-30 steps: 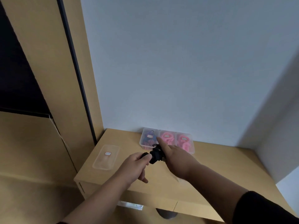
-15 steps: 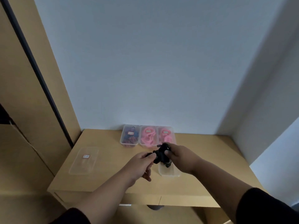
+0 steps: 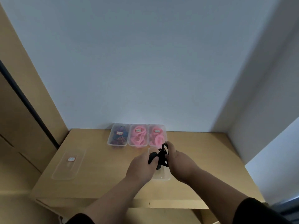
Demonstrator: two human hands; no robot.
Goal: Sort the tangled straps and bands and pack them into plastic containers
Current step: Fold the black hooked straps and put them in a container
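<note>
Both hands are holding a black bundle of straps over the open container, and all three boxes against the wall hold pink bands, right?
Not quite: the head view shows only two pink-filled boxes; the left box holds dark bands.

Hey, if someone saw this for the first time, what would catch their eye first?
Probably the two bright pink containers against the wall at the back of the wooden table, beside a container of dark bands. Next, the left hand and right hand gripping a black strap bundle over an open clear container.
</note>
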